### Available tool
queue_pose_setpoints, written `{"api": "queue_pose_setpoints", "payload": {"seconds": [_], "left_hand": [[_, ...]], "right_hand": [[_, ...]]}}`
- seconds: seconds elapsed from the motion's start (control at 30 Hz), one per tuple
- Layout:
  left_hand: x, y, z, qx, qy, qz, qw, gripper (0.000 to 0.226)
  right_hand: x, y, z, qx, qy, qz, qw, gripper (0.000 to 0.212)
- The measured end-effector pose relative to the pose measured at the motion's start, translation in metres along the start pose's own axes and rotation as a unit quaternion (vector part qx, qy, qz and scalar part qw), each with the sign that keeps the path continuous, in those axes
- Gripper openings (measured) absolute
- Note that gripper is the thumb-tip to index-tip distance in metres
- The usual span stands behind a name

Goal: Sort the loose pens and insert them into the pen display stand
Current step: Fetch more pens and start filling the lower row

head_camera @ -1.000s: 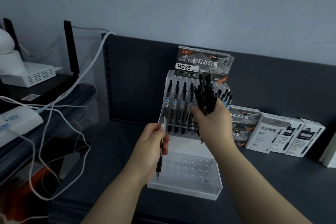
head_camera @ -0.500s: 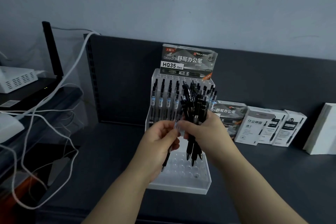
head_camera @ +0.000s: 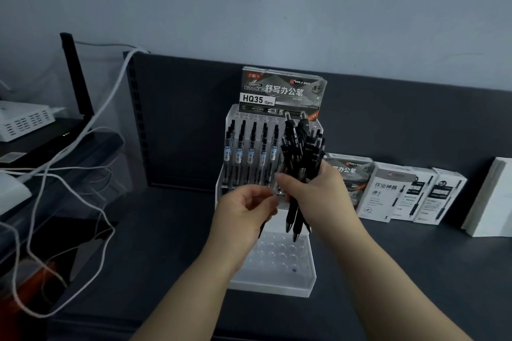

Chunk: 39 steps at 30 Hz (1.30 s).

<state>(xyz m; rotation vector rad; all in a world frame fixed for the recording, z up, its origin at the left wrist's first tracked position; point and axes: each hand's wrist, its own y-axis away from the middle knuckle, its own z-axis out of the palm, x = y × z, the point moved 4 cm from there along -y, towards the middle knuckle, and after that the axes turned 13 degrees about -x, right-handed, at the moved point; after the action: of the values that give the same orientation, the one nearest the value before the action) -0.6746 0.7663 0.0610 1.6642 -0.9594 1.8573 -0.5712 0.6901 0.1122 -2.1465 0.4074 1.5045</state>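
Note:
A clear tiered pen display stand [head_camera: 277,279] sits on the dark shelf, with several pens [head_camera: 250,152] upright in its back rows and bare holes in its front tier. My right hand [head_camera: 318,194] grips a bundle of black pens [head_camera: 300,152] in front of the stand, tips pointing down. My left hand [head_camera: 246,210] sits just left of it, fingers pinched on a single black pen [head_camera: 261,230] whose lower end shows below the palm. The two hands nearly touch.
A pen box [head_camera: 282,91] tops the stand. More pen boxes [head_camera: 399,194] line the shelf to the right, then a white block [head_camera: 490,199] at the edge. White cables [head_camera: 69,163], a router [head_camera: 25,119] and a black antenna [head_camera: 77,77] crowd the left.
My right hand has lowered the bundle from high in front of the stand down toward my left hand, and my left hand has risen to meet it. The camera view has shifted.

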Motion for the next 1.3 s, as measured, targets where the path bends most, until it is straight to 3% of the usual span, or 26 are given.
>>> {"api": "queue_pose_setpoints", "payload": {"seconds": [0.1,0.2,0.33,0.47,0.67,1.13,1.3], "left_hand": [[0.003,-0.001,-0.003,0.017,-0.020,0.028,0.999,0.013],[0.001,-0.001,-0.013,0.047,-0.125,0.060,0.989,0.017],[-0.007,0.001,-0.020,0.072,-0.374,0.105,0.919,0.026],[-0.016,0.001,-0.022,0.078,-0.481,0.131,0.863,0.029],[-0.018,-0.003,-0.025,0.076,-0.507,0.145,0.846,0.030],[-0.018,-0.004,-0.031,0.039,-0.508,0.140,0.849,0.033],[-0.013,0.000,-0.034,-0.004,-0.470,0.114,0.876,0.038]], "right_hand": [[-0.012,-0.006,-0.006,0.040,0.027,-0.028,0.998,0.015],[-0.030,-0.011,-0.017,0.103,0.021,-0.067,0.992,0.015],[-0.040,-0.019,-0.018,0.135,0.053,-0.098,0.985,0.021],[-0.032,-0.025,-0.005,0.111,0.100,-0.096,0.984,0.024],[-0.010,-0.029,0.005,0.088,0.139,-0.067,0.984,0.014],[-0.015,-0.038,0.013,0.056,0.259,-0.024,0.964,0.012],[-0.021,-0.019,0.006,0.118,0.228,-0.038,0.966,0.017]]}}
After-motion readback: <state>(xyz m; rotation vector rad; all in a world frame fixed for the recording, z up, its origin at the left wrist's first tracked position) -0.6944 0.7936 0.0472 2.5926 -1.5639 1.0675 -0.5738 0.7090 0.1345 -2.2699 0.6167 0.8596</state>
